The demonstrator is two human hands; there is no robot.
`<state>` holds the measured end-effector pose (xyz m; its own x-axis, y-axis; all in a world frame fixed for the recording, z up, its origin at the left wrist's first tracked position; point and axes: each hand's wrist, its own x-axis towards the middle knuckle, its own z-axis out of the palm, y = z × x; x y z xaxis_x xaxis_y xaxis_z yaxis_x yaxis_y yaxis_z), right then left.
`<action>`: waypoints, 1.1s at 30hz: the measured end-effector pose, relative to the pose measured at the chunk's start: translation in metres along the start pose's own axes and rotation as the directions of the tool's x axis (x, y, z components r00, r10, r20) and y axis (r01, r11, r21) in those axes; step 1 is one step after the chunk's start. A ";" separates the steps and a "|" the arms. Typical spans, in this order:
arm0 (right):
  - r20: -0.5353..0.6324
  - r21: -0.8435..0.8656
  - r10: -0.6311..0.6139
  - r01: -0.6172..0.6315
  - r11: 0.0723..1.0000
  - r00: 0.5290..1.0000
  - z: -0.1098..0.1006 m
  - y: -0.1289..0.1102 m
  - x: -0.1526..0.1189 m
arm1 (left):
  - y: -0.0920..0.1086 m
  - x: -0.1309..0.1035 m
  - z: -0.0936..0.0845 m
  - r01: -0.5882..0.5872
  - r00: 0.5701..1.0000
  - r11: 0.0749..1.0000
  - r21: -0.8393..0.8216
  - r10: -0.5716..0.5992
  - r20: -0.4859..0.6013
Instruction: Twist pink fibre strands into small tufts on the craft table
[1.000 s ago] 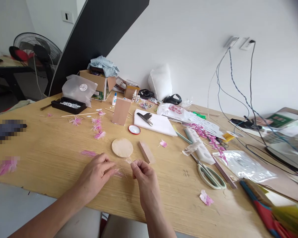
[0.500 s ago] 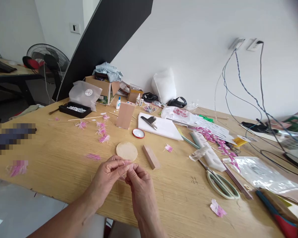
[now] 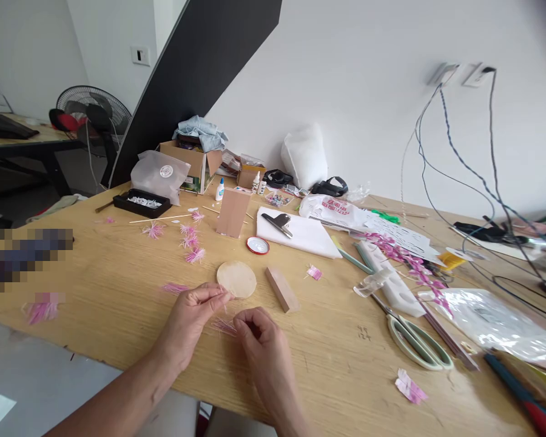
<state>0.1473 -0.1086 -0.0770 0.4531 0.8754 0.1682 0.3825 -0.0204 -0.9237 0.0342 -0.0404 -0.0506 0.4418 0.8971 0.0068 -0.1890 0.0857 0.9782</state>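
My left hand [image 3: 204, 306] is closed in a pinch at the near edge of a round wooden disc [image 3: 236, 279]. A few thin pink strands [image 3: 225, 308] show at its fingertips. Lower and to the right, my right hand [image 3: 259, 340] has thumb and forefinger pressed together; whatever is between them is too small to make out. Close by its fingertips lies a bundle of pink strands [image 3: 224, 328] on the table. Another pink bundle [image 3: 175, 287] rests just beyond my left hand. A wooden block [image 3: 282, 289] lies to the right of the disc.
Several pink fringed tufts [image 3: 190, 237] lie at the left, near an upright wooden block [image 3: 233, 211]. A red-rimmed lid [image 3: 257, 245] and a clipboard clip [image 3: 278, 224] sit farther back. Scissors [image 3: 419, 341] and pink paper pieces [image 3: 410, 386] lie on the right.
My hands, together before, have come apart. The right hand has moved down and right, away from the left hand's pinch. The whole view has shifted slightly.
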 end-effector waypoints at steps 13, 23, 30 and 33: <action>0.223 -0.243 -0.459 0.505 0.829 0.860 -0.024 -0.033 0.015 | 0.010 -0.007 -0.002 0.329 0.922 0.944 -0.029 -0.315 0.224; 0.337 -0.132 -0.334 0.395 0.909 0.880 -0.029 -0.033 0.021 | 0.007 -0.012 -0.002 0.472 0.854 0.874 -0.116 -0.422 0.304; 0.314 -0.107 -0.354 0.403 0.909 0.881 -0.030 -0.027 0.022 | 0.006 -0.010 -0.001 0.474 0.849 0.874 -0.102 -0.424 0.315; 0.299 -0.097 -0.363 0.407 0.908 0.882 -0.031 -0.026 0.022 | 0.005 -0.010 -0.001 0.479 0.847 0.872 -0.103 -0.427 0.317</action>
<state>0.1722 -0.1040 -0.0386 0.0200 0.9242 0.3813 0.6100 0.2909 -0.7370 0.0277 -0.0481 -0.0461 0.7331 0.5853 -0.3464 -0.0437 0.5488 0.8348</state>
